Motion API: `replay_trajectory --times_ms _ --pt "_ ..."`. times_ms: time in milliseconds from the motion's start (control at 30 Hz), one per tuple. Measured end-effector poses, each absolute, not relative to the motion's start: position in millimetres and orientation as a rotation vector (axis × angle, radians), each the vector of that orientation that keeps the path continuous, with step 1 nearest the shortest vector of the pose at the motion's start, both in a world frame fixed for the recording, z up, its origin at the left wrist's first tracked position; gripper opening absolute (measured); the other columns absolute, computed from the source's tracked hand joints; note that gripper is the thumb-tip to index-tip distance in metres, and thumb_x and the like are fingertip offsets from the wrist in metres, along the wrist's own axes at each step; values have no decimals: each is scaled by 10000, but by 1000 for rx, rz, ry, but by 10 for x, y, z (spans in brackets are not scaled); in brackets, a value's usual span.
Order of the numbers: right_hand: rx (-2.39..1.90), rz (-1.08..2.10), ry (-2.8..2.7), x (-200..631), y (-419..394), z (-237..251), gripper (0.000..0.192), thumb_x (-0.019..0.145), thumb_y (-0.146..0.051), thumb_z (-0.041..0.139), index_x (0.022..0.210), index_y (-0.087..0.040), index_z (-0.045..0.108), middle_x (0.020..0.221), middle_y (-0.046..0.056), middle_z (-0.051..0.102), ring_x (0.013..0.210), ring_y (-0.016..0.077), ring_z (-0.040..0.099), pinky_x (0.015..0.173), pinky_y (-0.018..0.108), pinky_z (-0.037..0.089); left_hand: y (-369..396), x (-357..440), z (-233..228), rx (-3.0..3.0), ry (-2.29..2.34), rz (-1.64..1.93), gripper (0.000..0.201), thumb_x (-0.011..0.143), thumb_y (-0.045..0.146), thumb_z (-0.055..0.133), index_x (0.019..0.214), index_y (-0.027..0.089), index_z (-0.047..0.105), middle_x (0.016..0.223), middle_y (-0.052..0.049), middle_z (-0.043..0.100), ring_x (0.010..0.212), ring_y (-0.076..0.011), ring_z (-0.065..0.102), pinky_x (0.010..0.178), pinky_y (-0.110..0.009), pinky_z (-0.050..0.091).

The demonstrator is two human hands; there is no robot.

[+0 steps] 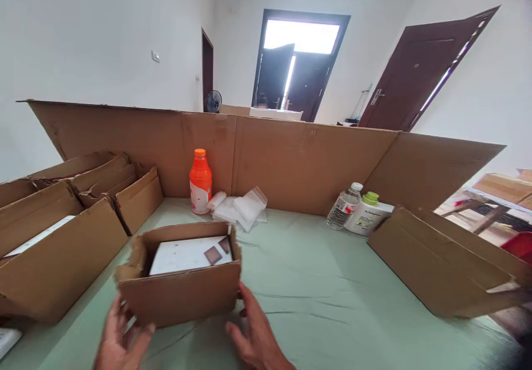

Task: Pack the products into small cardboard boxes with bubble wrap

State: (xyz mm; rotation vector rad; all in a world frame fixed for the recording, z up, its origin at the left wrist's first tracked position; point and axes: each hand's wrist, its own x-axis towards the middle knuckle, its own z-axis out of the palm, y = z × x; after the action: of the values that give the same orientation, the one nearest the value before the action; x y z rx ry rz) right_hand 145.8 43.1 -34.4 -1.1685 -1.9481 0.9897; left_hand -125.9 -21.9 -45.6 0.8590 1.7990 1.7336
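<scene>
Green-covered table (332, 281) is carrying the small open carton (183, 278) directly ahead of us, its long axis running left to right, and we are bracketing it with both grips spread: left hand (118, 339) and right hand (255, 334) touching its near lower corners.

A brown cardboard box (178, 281) sits on pale green cloth (316, 281), near an orange bottle (200, 181).
</scene>
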Motion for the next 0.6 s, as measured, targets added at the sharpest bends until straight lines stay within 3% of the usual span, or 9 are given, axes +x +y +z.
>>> replay_trajectory --times_ms 100,233,400,500,600 --pt "-1326 906 -1784 1883 517 -327 750 830 -297 563 1542 -207 348 1454 145 535 1249 302 576 971 420 538 177 -806 -304 964 1603 1657 923 767 563 703 1525 237 290 1469 -176 506 1327 -369 539 1042 -502 521" --pt "-1364 896 -1704 2216 651 -160 679 843 -265 513 1513 -209 414 1401 119 593 1120 255 648 858 355 572 529 -550 -247 1098 1596 1548 799 797 418 670 1488 196 336 1440 -185 515 1249 -321 590 1025 -471 517" --pt "-1272 920 -1813 2452 1300 227 371 893 -390 486 1102 -201 728 1004 66 755 962 248 700 877 366 562 636 -672 -581 1047 1606 1549 821 753 392 688 1470 170 354 1316 -182 610 1136 -314 659 929 -434 561" --pt "-1368 720 -1826 2424 1981 398 355 893 -450 486 959 -208 736 871 31 749 866 230 701 782 324 567 611 -714 -757 1026 1613 1547 837 748 366 684 1485 165 341 1270 -172 649 1158 -306 659 962 -411 544" --pt "-1427 595 -1847 2188 2661 385 340 880 -487 541 965 -216 729 901 35 744 885 234 687 799 329 548 583 -680 -781 1036 1646 1526 797 780 339 651 1497 182 341 1268 -153 659 1178 -284 652 996 -385 524"
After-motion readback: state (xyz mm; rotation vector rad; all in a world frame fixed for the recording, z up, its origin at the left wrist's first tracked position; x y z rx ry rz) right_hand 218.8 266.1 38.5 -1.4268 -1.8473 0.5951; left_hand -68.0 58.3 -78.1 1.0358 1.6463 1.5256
